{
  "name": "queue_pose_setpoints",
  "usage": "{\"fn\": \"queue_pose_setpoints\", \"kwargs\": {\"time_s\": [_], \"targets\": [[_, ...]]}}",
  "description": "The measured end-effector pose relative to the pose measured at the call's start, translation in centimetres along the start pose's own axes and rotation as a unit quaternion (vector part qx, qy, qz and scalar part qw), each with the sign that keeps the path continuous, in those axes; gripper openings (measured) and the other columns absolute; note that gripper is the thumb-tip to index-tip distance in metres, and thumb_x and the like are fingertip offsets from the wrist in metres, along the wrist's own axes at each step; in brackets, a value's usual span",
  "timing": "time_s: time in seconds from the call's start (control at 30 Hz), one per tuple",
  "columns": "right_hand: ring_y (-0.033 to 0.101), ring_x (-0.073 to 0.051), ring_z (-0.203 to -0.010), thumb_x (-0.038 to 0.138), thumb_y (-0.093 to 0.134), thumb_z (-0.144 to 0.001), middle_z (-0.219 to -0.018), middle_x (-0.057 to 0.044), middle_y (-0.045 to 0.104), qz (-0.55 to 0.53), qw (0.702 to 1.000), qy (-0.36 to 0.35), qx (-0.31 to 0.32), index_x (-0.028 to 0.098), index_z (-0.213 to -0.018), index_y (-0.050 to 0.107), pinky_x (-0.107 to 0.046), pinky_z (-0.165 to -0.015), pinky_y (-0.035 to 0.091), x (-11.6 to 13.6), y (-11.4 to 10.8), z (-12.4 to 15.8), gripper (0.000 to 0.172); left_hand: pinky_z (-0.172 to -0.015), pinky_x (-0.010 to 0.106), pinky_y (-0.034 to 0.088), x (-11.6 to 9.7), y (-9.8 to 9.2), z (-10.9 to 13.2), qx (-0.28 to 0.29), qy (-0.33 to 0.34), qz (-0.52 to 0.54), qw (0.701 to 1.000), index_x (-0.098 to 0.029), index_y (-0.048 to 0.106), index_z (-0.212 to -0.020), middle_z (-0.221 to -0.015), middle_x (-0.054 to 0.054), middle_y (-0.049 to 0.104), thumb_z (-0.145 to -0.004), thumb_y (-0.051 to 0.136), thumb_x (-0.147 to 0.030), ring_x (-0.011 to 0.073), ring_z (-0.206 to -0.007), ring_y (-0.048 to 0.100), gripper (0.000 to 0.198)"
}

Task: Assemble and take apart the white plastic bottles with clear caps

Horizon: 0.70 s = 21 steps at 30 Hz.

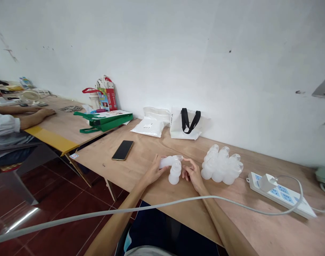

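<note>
My left hand (154,170) is closed round a small translucent plastic bottle (168,161) held on its side above the wooden table (178,202). My right hand (193,174) pinches the mouth end of that same bottle with thumb and forefinger. Directly below, between both hands, a second small bottle (174,173) stands upright on the table. To the right of my right hand stands a cluster of several similar clear bottles (221,164).
A black phone (122,150) lies to the left. White bags (184,124) and plastic packets (151,125) lean on the wall. A white power strip (281,193) sits right, its cable (125,210) crossing my arms. Another person's arm (31,119) rests on the left table beside green bags (105,121).
</note>
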State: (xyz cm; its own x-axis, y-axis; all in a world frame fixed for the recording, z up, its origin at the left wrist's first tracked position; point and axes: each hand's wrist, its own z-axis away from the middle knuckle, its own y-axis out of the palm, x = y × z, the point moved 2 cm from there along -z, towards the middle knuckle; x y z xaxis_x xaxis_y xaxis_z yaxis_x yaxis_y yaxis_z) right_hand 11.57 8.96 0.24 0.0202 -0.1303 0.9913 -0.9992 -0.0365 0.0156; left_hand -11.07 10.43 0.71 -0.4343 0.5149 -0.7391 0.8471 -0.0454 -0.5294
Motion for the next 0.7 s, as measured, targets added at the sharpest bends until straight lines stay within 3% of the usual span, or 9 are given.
{"fn": "queue_pose_setpoints", "kwargs": {"time_s": [0.13,0.2,0.3,0.4,0.53,0.7], "targets": [[0.038,-0.009,-0.030,0.047,0.068,-0.081,-0.045,0.006,0.060,-0.002,1.000,0.004,0.006,0.018,-0.120,0.061,-0.020,-0.034,0.025,0.2,0.0,0.2,0.050,-0.103,0.045,0.049,-0.1,0.0,0.0,-0.003,-0.009,0.013,1.000,-0.023,0.053,-0.129,-0.123,0.009,0.058,-0.095,0.062,-0.040,0.0262,-0.117,0.057,0.040],[0.039,-0.009,-0.032,0.045,0.068,-0.081,-0.048,0.006,0.062,-0.016,1.000,0.000,0.008,0.018,-0.130,0.058,-0.020,-0.035,0.026,0.4,0.1,0.4,0.058,-0.104,0.045,0.049,-0.3,0.1,0.1,-0.001,-0.020,0.032,0.999,-0.023,0.050,-0.132,-0.127,0.009,0.058,-0.095,0.061,-0.041,0.0263,-0.118,0.057,0.043],[0.041,-0.010,-0.036,0.043,0.065,-0.084,-0.055,0.006,0.063,-0.036,0.999,-0.023,0.011,0.021,-0.148,0.045,-0.021,-0.036,0.028,1.0,0.6,0.8,0.071,-0.108,0.046,0.047,-1.2,0.4,0.4,0.031,-0.020,0.055,0.998,-0.023,0.045,-0.140,-0.136,0.011,0.056,-0.097,0.058,-0.043,0.0271,-0.124,0.055,0.049],[0.043,-0.011,-0.043,0.044,0.062,-0.088,-0.061,0.006,0.059,-0.004,0.997,-0.072,0.012,0.025,-0.150,0.046,-0.024,-0.041,0.034,1.8,1.1,1.1,0.067,-0.111,0.047,0.045,-2.0,0.9,0.7,0.071,-0.003,0.054,0.996,-0.024,0.044,-0.144,-0.141,0.011,0.057,-0.098,0.056,-0.044,0.0279,-0.128,0.054,0.052],[0.058,-0.018,-0.063,0.044,0.056,-0.093,-0.080,-0.001,0.066,0.125,0.982,-0.143,0.009,0.029,-0.145,0.055,-0.032,-0.059,0.050,2.2,1.2,1.2,0.054,-0.113,0.046,0.044,-2.1,0.8,0.7,0.064,-0.004,0.038,0.997,-0.025,0.047,-0.143,-0.143,0.009,0.057,-0.100,0.052,-0.046,0.0279,-0.132,0.054,0.049],[0.066,-0.024,-0.085,0.039,0.047,-0.098,-0.101,-0.003,0.070,0.214,0.960,-0.173,0.054,0.035,-0.154,0.042,-0.042,-0.082,0.054,2.0,1.5,1.2,0.056,-0.108,0.046,0.047,-1.5,0.5,0.6,0.051,-0.021,0.012,0.998,-0.024,0.048,-0.138,-0.139,0.010,0.060,-0.100,0.051,-0.048,0.0287,-0.128,0.057,0.045]]}}
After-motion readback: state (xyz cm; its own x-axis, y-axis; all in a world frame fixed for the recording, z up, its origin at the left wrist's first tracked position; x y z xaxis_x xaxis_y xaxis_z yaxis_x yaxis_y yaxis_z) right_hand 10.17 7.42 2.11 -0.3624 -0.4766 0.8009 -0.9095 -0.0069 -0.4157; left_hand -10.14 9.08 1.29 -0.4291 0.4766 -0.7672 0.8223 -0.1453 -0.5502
